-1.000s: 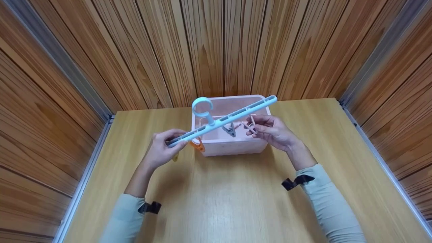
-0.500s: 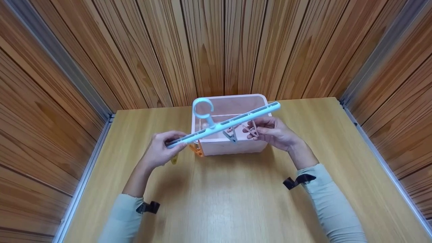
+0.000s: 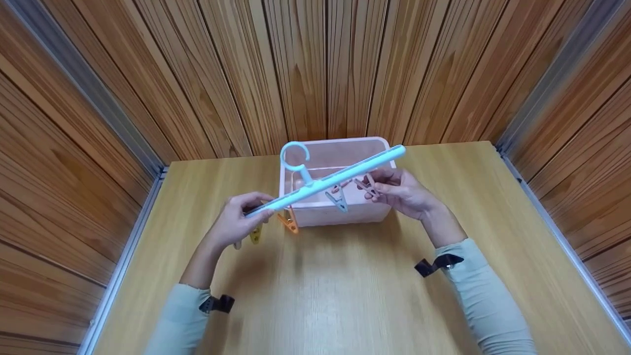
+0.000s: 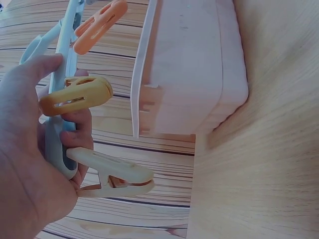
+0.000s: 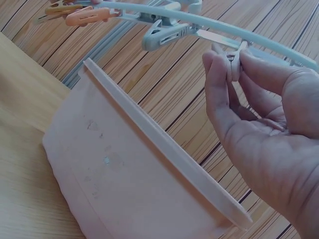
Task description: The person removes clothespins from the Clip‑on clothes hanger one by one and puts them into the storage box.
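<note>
Hanger held over pink tub, peg pinched at its right half

Hanger (image 3: 325,181), pale blue with a round hook, was held slanted above the wooden counter (image 3: 345,286), its left end lower and nearer, its right end higher and farther. The left end was gripped by the left hand (image 3: 236,222), fingers curled round the bar. Three pegs were seen hanging beside that hand in the left wrist view: a cream peg (image 4: 112,174) nearest the palm, a yellow peg (image 4: 77,95) above it, and an orange peg (image 4: 99,25) farther along. A grey-blue peg (image 3: 337,199) hung near the middle of the bar. Under the right half, a pinkish peg (image 5: 234,62) was pinched between thumb and fingers of the right hand (image 3: 402,192), touching the bar. Behind and below the hanger, a pink tub (image 3: 340,214) stood at the far middle of the counter, against the wood-panelled wall (image 3: 315,69).
</note>
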A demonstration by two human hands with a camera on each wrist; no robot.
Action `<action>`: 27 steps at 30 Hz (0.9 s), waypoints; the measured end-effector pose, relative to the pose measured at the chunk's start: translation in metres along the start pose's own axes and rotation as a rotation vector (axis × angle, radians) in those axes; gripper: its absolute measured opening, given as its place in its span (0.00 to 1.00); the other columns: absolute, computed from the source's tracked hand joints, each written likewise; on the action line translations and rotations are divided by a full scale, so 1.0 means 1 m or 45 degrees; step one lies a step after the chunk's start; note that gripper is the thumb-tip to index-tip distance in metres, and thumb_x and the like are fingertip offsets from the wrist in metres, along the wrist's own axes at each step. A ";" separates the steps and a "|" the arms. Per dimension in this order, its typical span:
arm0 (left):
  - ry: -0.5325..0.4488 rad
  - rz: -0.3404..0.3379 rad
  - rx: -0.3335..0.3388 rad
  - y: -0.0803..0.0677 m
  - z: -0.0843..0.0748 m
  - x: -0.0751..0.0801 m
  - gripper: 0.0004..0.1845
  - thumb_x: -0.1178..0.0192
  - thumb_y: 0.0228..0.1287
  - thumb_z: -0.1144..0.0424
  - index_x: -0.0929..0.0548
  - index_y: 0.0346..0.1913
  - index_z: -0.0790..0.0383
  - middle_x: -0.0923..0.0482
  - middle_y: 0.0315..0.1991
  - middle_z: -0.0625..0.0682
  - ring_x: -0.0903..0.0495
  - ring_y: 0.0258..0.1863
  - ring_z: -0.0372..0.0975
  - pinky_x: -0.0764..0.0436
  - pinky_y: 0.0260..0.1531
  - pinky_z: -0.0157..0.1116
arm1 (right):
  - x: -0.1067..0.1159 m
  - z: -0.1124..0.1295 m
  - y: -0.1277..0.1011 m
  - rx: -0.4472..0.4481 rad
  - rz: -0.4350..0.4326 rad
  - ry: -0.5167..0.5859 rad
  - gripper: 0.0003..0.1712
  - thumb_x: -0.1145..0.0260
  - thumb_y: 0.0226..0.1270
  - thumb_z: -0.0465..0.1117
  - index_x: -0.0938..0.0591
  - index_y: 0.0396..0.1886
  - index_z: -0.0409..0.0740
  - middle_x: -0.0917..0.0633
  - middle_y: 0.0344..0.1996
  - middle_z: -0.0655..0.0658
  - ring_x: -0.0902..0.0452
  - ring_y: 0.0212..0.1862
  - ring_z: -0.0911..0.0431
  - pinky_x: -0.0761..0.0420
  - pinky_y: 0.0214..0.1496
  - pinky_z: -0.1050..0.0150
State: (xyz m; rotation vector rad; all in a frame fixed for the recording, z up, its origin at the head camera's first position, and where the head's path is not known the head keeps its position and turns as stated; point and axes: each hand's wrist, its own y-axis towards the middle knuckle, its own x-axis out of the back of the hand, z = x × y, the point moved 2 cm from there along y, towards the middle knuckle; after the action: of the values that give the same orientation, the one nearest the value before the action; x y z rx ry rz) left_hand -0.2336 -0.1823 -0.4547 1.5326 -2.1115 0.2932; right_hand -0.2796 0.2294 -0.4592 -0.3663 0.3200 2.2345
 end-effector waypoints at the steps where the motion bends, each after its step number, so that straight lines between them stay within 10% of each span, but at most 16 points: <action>1: 0.005 0.000 0.006 0.000 0.000 0.001 0.13 0.30 0.81 0.60 0.09 0.60 0.61 0.10 0.39 0.57 0.15 0.37 0.40 0.18 0.39 0.33 | 0.000 0.001 0.000 -0.013 -0.018 0.000 0.20 0.42 0.86 0.26 0.09 0.55 0.50 0.08 0.53 0.51 0.05 0.48 0.58 0.07 0.56 0.65; 19: 0.042 0.006 0.001 -0.003 0.000 0.000 0.13 0.30 0.81 0.60 0.08 0.60 0.60 0.09 0.42 0.58 0.16 0.38 0.41 0.17 0.43 0.33 | -0.006 -0.005 -0.001 -0.124 0.287 0.018 0.20 0.43 0.88 0.28 0.13 0.68 0.43 0.04 0.54 0.46 0.05 0.50 0.60 0.08 0.58 0.67; 27: 0.008 -0.023 -0.027 -0.003 0.000 -0.002 0.13 0.29 0.79 0.61 0.08 0.60 0.60 0.09 0.40 0.58 0.15 0.36 0.38 0.17 0.40 0.32 | -0.007 -0.007 -0.001 -0.110 0.209 0.169 0.21 0.47 0.90 0.27 0.14 0.68 0.40 0.05 0.53 0.44 0.04 0.50 0.58 0.08 0.58 0.67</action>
State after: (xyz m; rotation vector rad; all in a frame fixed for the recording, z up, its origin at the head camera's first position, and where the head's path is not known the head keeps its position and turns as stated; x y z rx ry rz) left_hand -0.2302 -0.1815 -0.4565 1.5358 -2.0885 0.2680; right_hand -0.2737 0.2225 -0.4629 -0.5539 0.3346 2.3951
